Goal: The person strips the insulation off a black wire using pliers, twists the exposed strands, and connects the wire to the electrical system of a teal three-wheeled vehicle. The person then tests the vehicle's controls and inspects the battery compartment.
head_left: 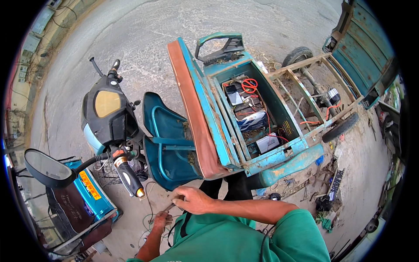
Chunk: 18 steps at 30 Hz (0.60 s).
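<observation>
Low in the view, in front of my green shirt, my left hand [161,220] is closed round the lower end of a thin, dark, rod-like piece [170,207]. My right hand [192,200] is above and to the right, its fingers curled over the upper end of that piece. The fingers hide most of it, so its exact kind cannot be made out. Both hands are near the rear of a blue-green electric tricycle. Just beyond them are its dark teal footwell [168,168] and a tilted-up brown seat [192,105].
Beyond the seat, an open battery box [279,118] holds batteries, red cables and a white block [267,143]. The bare frame [307,94], wheels and a raised cargo bed [366,48] are at right. At left are handlebars [126,174], a mirror [50,168] and another blue vehicle [98,196]. Wires and debris litter the ground.
</observation>
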{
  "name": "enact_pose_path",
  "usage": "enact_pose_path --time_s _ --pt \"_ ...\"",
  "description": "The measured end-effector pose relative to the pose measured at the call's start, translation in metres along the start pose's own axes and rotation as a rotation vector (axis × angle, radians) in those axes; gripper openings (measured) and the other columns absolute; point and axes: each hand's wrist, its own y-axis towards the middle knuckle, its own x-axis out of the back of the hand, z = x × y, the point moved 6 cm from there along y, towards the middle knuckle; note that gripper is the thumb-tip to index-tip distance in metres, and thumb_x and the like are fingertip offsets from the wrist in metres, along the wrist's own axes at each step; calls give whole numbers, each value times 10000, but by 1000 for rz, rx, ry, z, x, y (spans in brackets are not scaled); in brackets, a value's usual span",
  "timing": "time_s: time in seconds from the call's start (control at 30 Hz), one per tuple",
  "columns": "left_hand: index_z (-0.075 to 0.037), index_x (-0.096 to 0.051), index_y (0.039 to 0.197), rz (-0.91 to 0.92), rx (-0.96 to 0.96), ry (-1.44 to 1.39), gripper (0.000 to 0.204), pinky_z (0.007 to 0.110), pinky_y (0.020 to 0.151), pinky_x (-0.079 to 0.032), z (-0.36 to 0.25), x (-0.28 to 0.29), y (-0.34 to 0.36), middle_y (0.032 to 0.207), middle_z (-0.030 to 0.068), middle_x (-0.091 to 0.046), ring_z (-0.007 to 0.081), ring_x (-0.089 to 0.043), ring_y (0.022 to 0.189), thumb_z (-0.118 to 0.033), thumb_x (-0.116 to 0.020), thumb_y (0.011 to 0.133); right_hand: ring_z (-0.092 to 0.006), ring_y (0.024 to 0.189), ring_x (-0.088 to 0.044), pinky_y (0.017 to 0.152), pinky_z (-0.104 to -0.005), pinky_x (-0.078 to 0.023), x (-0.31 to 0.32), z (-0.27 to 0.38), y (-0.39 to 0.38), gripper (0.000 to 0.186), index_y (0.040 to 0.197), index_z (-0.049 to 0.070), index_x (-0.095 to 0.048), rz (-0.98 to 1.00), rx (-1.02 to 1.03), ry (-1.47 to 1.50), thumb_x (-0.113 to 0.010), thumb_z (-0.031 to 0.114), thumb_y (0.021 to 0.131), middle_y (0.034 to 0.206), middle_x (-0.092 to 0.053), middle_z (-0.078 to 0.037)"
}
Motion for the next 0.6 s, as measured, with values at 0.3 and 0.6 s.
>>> enact_pose_path --time_s 0.3,0.6 --pt "-47 -578 1179 146 -98 56 325 335 686 -530 -81 -27 15 942 101 -664 198 -646 777 -291 -539 969 -102 835 -619 761 -271 -509 34 -63 -94 204 1100 5 -639 -358 -373 250 -592 127 944 947 -670 -55" --pt "-53 -577 1141 179 -138 249 306 329 657 -529 -84 -31 47 920 80 -679 184 -656 747 -303 -563 966 -86 783 -600 705 -256 -489 15 -92 -173 234 1116 2 -647 -719 -418 487 -608 147 937 888 -668 -45"
